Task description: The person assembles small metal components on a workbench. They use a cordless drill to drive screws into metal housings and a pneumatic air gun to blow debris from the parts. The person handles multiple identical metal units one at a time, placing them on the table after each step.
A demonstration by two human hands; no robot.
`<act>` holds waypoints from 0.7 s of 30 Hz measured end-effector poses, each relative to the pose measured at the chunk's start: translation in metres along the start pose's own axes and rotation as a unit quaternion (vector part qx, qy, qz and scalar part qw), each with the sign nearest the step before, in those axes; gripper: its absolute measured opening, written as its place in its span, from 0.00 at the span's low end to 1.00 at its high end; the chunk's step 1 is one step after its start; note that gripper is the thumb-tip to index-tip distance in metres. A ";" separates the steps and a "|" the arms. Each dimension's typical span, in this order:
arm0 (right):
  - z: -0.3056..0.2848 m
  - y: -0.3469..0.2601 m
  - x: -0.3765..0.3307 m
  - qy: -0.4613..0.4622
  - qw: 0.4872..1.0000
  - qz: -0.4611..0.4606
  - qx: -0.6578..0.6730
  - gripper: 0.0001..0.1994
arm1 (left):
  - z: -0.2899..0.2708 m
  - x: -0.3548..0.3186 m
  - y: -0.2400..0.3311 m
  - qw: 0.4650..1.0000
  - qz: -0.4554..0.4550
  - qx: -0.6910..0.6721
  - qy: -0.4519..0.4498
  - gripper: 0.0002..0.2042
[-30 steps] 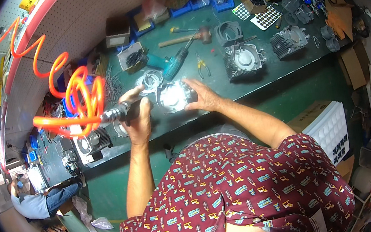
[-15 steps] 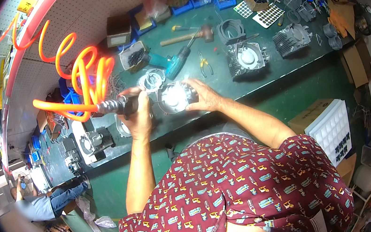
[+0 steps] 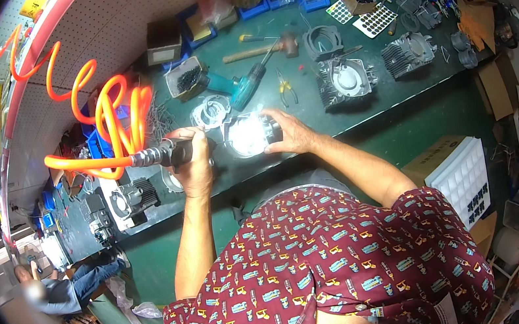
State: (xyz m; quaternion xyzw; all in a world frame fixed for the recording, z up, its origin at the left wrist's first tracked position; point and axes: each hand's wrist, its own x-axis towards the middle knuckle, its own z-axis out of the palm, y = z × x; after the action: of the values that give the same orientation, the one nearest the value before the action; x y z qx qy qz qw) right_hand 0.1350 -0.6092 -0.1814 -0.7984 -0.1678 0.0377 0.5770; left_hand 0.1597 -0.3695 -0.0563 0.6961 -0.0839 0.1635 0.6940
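Gripping with both hands, we have the left hand (image 3: 196, 165) curled firmly round a dark hand tool (image 3: 180, 152), its orange coiled hose (image 3: 83, 161) running off toward nine o'clock, while our right hand (image 3: 293, 133), thumb and fingers parted, holds the three-o'clock side of a brightly lit metal housing (image 3: 246, 135)! That housing sits on our green counter (image 3: 308, 105), teal power drill (image 3: 243, 91) at its twelve o'clock, pliers (image 3: 286, 86) between one and two.

Dark air tool (image 3: 181, 152) beside bright metal housing (image 3: 247, 137)
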 end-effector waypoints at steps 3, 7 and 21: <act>-0.001 -0.004 0.000 -0.004 1.000 0.013 0.004 0.45 | -0.004 0.004 0.001 1.000 -0.018 0.012 -0.019 0.07; -0.001 -0.004 0.001 -0.002 1.000 0.009 0.005 0.45 | 0.000 0.003 0.001 1.000 -0.005 -0.006 -0.022 0.07; 0.000 -0.002 -0.001 0.004 1.000 0.009 0.010 0.46 | 0.031 -0.002 0.007 0.996 0.049 -0.033 0.069 0.11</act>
State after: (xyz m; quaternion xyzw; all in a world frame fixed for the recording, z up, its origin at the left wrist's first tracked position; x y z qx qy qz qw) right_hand 0.1338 -0.6094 -0.1798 -0.7940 -0.1578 0.0419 0.5855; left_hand 0.1584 -0.4003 -0.0498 0.6551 -0.0752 0.2426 0.7116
